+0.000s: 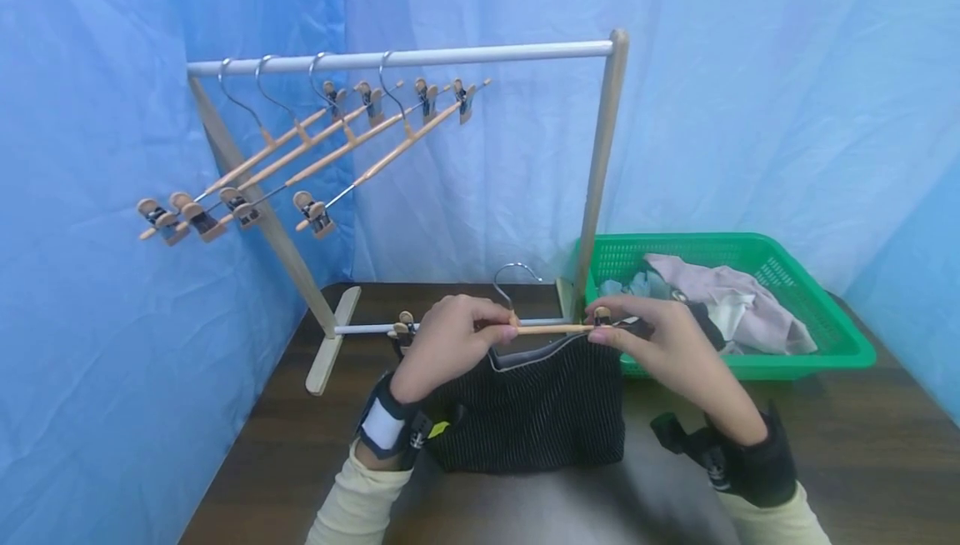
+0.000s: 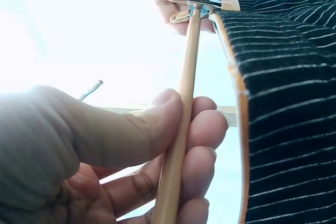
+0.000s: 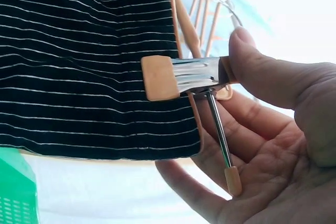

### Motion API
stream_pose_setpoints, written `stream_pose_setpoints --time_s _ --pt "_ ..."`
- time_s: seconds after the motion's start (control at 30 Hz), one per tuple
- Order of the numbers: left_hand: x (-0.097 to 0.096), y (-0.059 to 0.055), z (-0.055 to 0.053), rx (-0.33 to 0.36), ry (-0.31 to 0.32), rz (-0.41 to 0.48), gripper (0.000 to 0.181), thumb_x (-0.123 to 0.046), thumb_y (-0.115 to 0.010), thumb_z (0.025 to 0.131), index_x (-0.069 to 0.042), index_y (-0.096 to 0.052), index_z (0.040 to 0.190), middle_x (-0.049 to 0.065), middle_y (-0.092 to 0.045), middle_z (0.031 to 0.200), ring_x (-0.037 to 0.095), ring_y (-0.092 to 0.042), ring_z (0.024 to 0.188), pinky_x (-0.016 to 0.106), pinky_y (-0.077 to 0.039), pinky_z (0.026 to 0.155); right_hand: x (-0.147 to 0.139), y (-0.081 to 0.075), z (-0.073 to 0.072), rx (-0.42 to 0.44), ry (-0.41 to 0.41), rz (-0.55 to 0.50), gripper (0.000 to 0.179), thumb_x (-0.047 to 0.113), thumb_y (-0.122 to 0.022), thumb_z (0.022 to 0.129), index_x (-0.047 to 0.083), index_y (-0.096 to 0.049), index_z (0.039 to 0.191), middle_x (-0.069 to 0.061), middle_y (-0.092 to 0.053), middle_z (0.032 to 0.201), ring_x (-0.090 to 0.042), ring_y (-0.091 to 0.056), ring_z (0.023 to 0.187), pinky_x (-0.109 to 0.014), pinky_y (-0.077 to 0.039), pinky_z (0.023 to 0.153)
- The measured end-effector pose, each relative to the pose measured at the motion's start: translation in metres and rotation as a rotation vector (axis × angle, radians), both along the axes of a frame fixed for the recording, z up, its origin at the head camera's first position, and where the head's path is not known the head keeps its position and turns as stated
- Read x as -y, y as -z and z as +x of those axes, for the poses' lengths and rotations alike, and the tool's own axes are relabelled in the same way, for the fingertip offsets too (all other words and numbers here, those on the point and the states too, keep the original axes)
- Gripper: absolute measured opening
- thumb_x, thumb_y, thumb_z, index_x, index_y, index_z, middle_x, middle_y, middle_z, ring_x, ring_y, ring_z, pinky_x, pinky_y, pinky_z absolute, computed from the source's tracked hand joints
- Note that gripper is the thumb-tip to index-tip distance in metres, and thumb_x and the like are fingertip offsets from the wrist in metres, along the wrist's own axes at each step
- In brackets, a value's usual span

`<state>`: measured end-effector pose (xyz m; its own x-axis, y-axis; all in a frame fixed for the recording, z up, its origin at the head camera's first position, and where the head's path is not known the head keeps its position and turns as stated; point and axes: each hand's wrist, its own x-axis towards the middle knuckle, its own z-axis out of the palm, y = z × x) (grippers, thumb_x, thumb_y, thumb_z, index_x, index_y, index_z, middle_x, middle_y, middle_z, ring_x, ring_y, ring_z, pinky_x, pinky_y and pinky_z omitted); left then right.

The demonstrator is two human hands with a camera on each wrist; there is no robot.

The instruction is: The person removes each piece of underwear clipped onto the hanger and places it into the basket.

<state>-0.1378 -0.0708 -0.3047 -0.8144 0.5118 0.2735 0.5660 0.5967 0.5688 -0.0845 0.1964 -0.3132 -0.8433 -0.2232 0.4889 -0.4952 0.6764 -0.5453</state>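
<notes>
In the head view, a dark garment with thin white stripes (image 1: 551, 412) hangs from a wooden clip hanger (image 1: 551, 329) held low over the table. My left hand (image 1: 459, 338) grips the hanger's bar near its metal hook (image 1: 517, 265); in the left wrist view, thumb and fingers close round the wooden bar (image 2: 181, 114). At the other end my right hand (image 1: 663, 341) pinches the clip (image 3: 197, 74), thumb on its outer tab. That clip's wooden pad lies over the garment's edge in the right wrist view. Another clip (image 1: 405, 327) shows beyond my left hand, its grip on the cloth unclear.
A rack with a white rail (image 1: 510, 52) stands behind, several clip hangers (image 1: 352, 145) hooked at its left. To the right, a green basket (image 1: 832, 312) holds crumpled clothes (image 1: 738, 303). Blue curtains (image 1: 750, 112) surround the dark wooden table (image 1: 840, 478).
</notes>
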Motion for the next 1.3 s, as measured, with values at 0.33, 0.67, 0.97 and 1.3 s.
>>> stream_pose_setpoints --time_s 0.33,0.67,0.97,1.3 --pt "0.0 0.001 0.002 -0.008 -0.008 0.014 0.01 -0.017 -0.075 0.093 -0.014 -0.081 0.101 -0.005 -0.073 0.081 0.012 -0.056 0.07 0.025 -0.043 0.064 0.002 0.004 -0.002 -0.058 -0.001 -0.023 0.022 0.01 -0.08 0.087 0.006 -0.078 0.108 -0.007 -0.078 0.096 -0.003 -0.056 0.068 -0.022 -0.053 0.059" --pt "-0.001 0.002 0.001 -0.041 -0.016 0.02 0.01 -0.016 -0.075 0.093 -0.013 -0.081 0.1 -0.004 -0.074 0.083 0.011 -0.057 0.07 0.026 -0.045 0.066 0.004 0.009 -0.003 -0.092 0.019 -0.05 0.019 0.007 -0.081 0.085 0.007 -0.078 0.104 -0.007 -0.077 0.093 -0.003 -0.048 0.061 -0.022 -0.044 0.05" --pt "0.0 -0.001 0.002 -0.049 -0.036 0.025 0.011 -0.014 -0.075 0.092 -0.014 -0.081 0.101 -0.003 -0.075 0.087 0.011 -0.059 0.073 0.028 -0.048 0.069 0.006 0.01 -0.004 -0.105 0.074 -0.065 0.017 0.005 -0.081 0.085 0.007 -0.078 0.101 -0.006 -0.076 0.09 -0.007 -0.049 0.061 -0.022 -0.04 0.048" --pt "0.0 0.0 0.0 -0.022 -0.042 0.032 0.013 -0.013 -0.075 0.092 -0.014 -0.081 0.104 -0.003 -0.075 0.087 0.012 -0.059 0.073 0.028 -0.047 0.068 0.011 0.006 0.0 -0.061 0.131 -0.088 0.018 0.005 -0.078 0.088 0.005 -0.078 0.106 -0.012 -0.077 0.098 -0.016 -0.055 0.071 -0.021 -0.042 0.052"
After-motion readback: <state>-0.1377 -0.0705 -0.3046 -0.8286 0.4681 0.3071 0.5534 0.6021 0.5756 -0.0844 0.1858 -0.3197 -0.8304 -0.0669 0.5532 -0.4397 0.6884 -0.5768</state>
